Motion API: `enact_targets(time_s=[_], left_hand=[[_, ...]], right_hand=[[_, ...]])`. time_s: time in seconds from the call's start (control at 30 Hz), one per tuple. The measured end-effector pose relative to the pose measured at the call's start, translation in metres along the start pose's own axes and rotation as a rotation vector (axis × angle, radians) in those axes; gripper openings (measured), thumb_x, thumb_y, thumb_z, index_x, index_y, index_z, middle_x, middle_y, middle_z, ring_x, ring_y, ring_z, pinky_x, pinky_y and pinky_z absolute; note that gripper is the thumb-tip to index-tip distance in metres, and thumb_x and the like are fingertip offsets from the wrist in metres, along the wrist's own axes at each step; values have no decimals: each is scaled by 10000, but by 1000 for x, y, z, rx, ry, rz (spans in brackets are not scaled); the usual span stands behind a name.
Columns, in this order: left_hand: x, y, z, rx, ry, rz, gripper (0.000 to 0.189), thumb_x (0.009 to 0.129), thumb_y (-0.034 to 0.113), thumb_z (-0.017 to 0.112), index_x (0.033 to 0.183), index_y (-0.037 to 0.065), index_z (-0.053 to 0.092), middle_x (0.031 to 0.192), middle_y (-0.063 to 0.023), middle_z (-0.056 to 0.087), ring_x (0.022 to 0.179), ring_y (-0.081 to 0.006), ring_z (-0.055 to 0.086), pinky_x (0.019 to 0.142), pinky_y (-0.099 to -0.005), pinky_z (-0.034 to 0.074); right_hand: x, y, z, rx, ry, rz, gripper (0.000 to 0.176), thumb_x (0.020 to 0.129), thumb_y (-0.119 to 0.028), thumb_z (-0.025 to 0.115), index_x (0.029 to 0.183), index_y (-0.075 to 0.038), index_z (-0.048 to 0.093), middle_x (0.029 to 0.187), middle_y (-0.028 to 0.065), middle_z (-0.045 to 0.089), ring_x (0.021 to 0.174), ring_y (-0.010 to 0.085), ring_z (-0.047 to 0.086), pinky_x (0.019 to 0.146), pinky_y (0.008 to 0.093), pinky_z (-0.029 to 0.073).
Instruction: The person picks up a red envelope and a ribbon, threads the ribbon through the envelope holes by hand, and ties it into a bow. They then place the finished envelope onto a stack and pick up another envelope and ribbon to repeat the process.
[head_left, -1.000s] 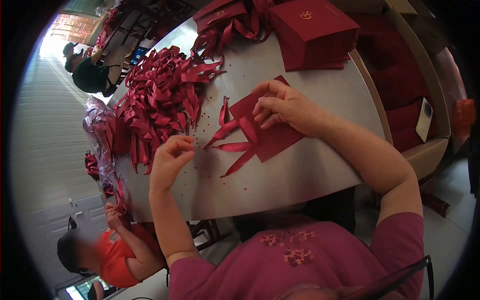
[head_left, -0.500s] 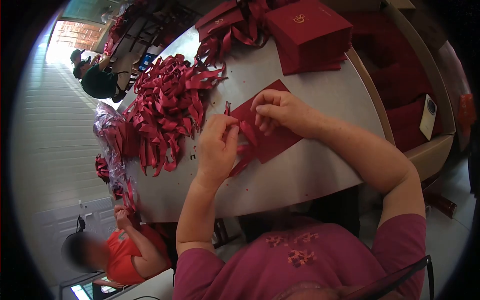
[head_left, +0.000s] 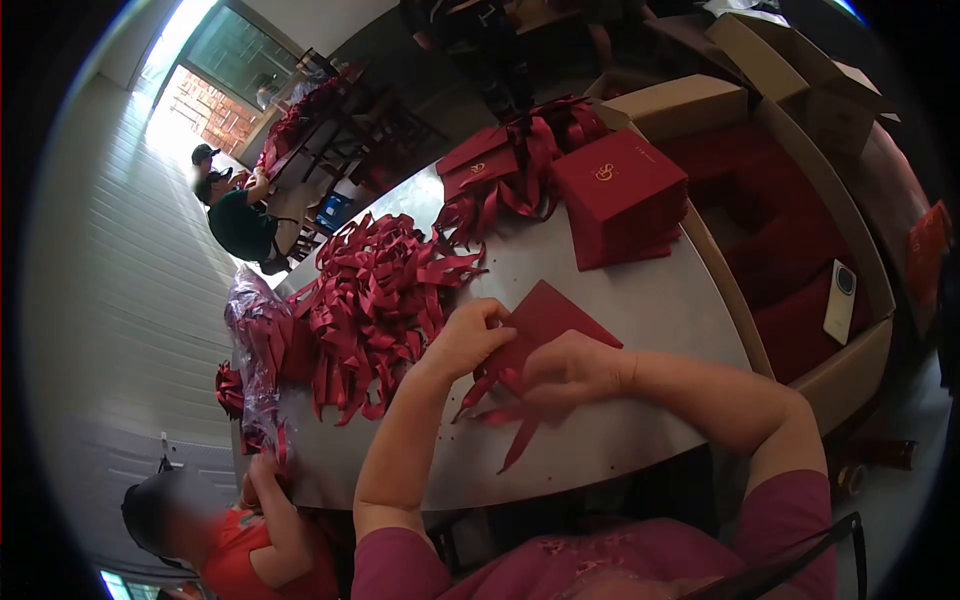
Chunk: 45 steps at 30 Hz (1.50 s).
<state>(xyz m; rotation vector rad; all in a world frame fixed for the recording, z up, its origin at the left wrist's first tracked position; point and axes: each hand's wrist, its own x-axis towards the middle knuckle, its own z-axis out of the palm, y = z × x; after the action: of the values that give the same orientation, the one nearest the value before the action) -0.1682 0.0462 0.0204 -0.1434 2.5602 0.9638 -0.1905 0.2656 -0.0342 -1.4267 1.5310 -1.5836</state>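
Observation:
A flat dark red paper bag (head_left: 548, 318) lies on the table in front of me. My left hand (head_left: 468, 338) is at its left edge, with thumb and fingers pinched on it. Red ribbon (head_left: 518, 445) trails from the near side of the bag. My right hand (head_left: 575, 370) is over the bag's near part, slightly blurred, its fingers curled in where the ribbon strands meet. The fingertips' exact hold on the ribbon is partly hidden.
A heap of red ribbons (head_left: 375, 295) lies left of my hands. Stacked red bags (head_left: 622, 190) with gold print stand behind. At right, an open carton (head_left: 735, 290) holds red material and a phone (head_left: 840, 300). A person in an orange-red shirt (head_left: 270, 550) works at left.
The view has tilted up, showing more of the room. My left hand has shifted to the bag's edge. My right hand has come down from over the bag to the ribbon.

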Motion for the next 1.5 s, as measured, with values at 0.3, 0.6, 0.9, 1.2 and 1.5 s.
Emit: enact_targets(time_s=[0.3, 0.6, 0.9, 1.2, 1.5], left_hand=[[-13, -16, -67, -851, 588, 282, 245, 948, -4, 460, 1191, 8, 494, 1119, -126, 627, 1012, -192, 630, 898, -329, 530], [156, -11, -147, -890, 824, 104, 237, 921, 67, 510, 1109, -30, 618, 1085, -137, 652, 972, -256, 644, 877, -373, 516], [204, 4, -104, 64, 1015, 16, 278, 831, 102, 593, 1075, 1, 680, 1103, -183, 643, 1016, -348, 620, 899, -411, 490], [123, 123, 20, 345, 494, 778, 601, 785, 363, 758, 1190, -54, 604, 1270, -250, 556, 1188, -381, 531, 1012, -420, 426], [94, 98, 16, 175, 299, 715, 320, 859, 183, 691, 1094, -28, 635, 998, -201, 660, 884, -364, 652, 778, -397, 512]], right_hand=[[-2, -12, -5, -137, 577, -144, 77, 846, -103, 689, 840, -43, 641, 716, 86, 601, 617, 175, 567, 562, 284, 445], [4, 20, -3, -467, 469, -145, 136, 829, -155, 700, 805, -75, 593, 728, 77, 592, 647, 281, 598, 581, 381, 474], [4, 29, -4, -591, 449, -100, 155, 844, -205, 674, 805, -89, 579, 748, 94, 604, 678, 330, 613, 598, 434, 488], [2, 23, -5, -659, 417, -187, 147, 815, -194, 697, 783, -86, 602, 746, 83, 603, 649, 322, 616, 573, 418, 504], [-1, 17, -3, -690, 328, -229, 161, 836, -206, 683, 809, -73, 596, 746, 78, 599, 633, 316, 608, 562, 422, 496]])
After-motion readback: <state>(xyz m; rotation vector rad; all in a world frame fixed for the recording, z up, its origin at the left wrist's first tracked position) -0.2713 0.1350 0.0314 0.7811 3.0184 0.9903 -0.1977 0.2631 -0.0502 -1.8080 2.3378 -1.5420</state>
